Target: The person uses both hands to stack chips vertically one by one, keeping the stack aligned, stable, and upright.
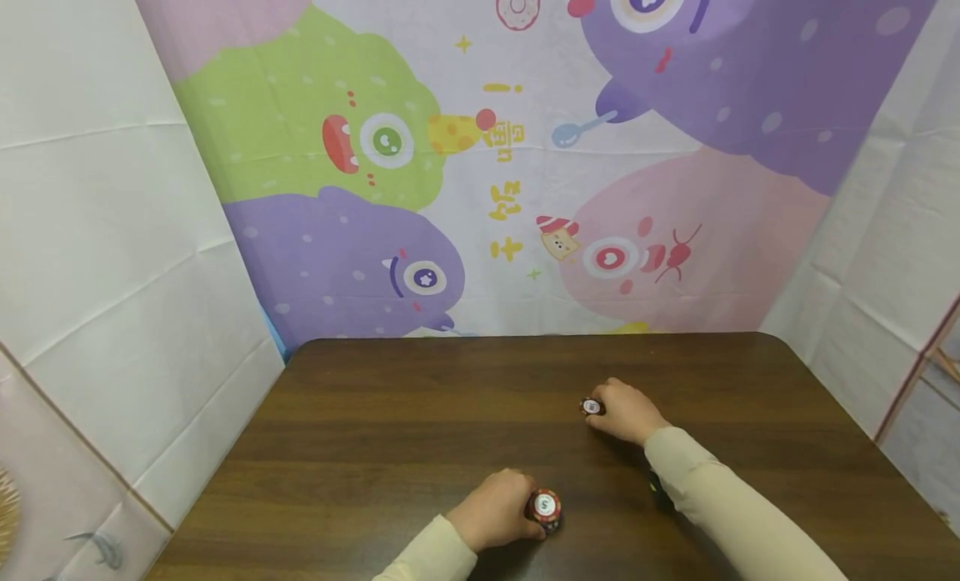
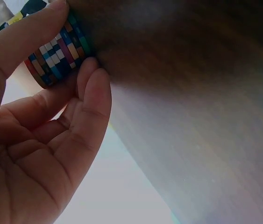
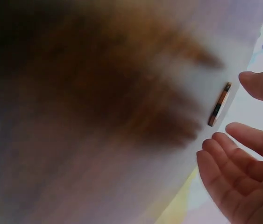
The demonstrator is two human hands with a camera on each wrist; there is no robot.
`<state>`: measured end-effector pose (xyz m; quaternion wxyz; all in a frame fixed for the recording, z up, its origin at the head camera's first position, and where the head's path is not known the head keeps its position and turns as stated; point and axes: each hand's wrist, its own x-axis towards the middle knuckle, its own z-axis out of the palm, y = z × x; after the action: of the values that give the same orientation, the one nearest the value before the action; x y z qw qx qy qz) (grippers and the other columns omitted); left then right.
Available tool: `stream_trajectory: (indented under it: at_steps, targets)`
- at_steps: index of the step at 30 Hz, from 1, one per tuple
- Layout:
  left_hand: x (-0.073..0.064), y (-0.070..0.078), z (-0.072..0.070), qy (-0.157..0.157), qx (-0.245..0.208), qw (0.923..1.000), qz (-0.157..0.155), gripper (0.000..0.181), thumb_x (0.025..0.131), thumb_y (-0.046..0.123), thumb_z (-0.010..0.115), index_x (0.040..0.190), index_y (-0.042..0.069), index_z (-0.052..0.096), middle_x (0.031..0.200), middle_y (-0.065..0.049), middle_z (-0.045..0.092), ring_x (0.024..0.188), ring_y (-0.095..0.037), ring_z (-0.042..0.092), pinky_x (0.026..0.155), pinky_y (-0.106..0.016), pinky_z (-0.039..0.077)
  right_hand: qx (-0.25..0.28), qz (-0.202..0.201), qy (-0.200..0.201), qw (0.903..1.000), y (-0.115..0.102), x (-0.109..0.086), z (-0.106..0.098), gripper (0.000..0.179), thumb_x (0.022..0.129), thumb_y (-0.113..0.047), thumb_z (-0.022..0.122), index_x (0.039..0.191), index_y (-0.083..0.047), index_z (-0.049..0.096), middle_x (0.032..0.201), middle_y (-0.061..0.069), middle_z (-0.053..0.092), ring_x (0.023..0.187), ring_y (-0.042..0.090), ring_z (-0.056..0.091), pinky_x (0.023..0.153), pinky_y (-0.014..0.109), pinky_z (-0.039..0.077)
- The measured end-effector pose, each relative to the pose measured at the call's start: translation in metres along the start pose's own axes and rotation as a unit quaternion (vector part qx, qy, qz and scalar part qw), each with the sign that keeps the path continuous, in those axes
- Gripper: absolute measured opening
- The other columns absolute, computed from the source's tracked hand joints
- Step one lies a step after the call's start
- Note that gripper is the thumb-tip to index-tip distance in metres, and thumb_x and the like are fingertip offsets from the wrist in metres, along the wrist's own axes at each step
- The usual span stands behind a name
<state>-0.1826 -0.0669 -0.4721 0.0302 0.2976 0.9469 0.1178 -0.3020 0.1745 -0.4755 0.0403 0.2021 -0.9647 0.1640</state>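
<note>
Near the front of the table, my left hand (image 1: 497,508) grips a stack of poker chips (image 1: 545,506) between thumb and fingers. The top chip is red with a white centre and a 5. In the left wrist view, the side of the stack (image 2: 59,58) shows several chips with differently coloured edges. Farther back and to the right, my right hand (image 1: 628,410) is beside a single dark poker chip (image 1: 592,406). The right wrist view shows this chip (image 3: 220,104) flat on the table, with the thumb and fingers (image 3: 217,163) spread and apart from it.
Both hands are over a brown wood-grain table (image 1: 360,448). A cartoon-printed cloth (image 1: 480,298) hangs behind its far edge, and white panels (image 1: 135,189) stand at the sides. Partly under the right sleeve is a small dark item (image 1: 657,486) with a yellow-green mark.
</note>
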Motion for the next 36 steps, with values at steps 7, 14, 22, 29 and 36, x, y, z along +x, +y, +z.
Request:
stream_trajectory:
  at_steps: [7,14,22,29,36]
  targets:
    - [0.0,0.0,0.0,0.002,0.002,1.0,0.003,0.03,0.066,0.031,0.088,0.079,0.015,0.067,0.072,0.009,0.062,0.065,-0.003,0.053,0.062,-0.019,0.044,-0.016,0.02,-0.009,0.9996,-0.002,0.005,0.0,0.023,0.079,-0.022,0.074,0.09,-0.002,0.07,0.085,0.008,0.06,0.076,0.019,0.055,0.069,0.039,0.048]
    - [0.0,0.0,-0.001,0.001,0.001,1.0,0.004,0.029,0.066,0.031,0.088,0.079,0.015,0.066,0.072,0.01,0.061,0.064,-0.002,0.053,0.061,-0.019,0.043,-0.034,0.029,-0.017,0.9989,-0.004,0.008,0.002,0.014,0.079,-0.021,0.075,0.078,-0.009,0.068,0.082,0.007,0.058,0.073,0.019,0.053,0.065,0.038,0.046]
    - [0.0,0.0,-0.001,0.003,0.004,1.0,0.006,0.029,0.066,0.031,0.088,0.076,0.015,0.065,0.07,0.01,0.06,0.063,-0.002,0.051,0.06,-0.018,0.042,-0.036,0.045,-0.016,0.9982,-0.003,0.01,0.005,0.016,0.082,-0.023,0.073,0.076,-0.01,0.067,0.083,0.009,0.057,0.069,0.02,0.053,0.063,0.041,0.047]
    - [0.0,0.0,-0.001,0.003,0.004,1.0,0.005,0.03,0.066,0.031,0.087,0.076,0.015,0.065,0.07,0.01,0.06,0.062,-0.002,0.051,0.06,-0.019,0.042,-0.029,0.067,-0.021,0.9971,-0.007,0.011,0.004,0.018,0.084,-0.022,0.069,0.073,-0.009,0.065,0.085,0.011,0.057,0.068,0.022,0.053,0.062,0.043,0.047]
    - [-0.001,0.001,-0.003,0.007,0.008,0.9999,0.006,0.029,0.065,0.031,0.088,0.077,0.016,0.066,0.07,0.01,0.061,0.063,-0.003,0.052,0.06,-0.019,0.042,-0.027,0.077,-0.034,0.9961,-0.009,0.011,0.004,0.024,0.086,-0.022,0.067,0.068,-0.009,0.06,0.085,0.011,0.057,0.067,0.021,0.048,0.061,0.04,0.044]
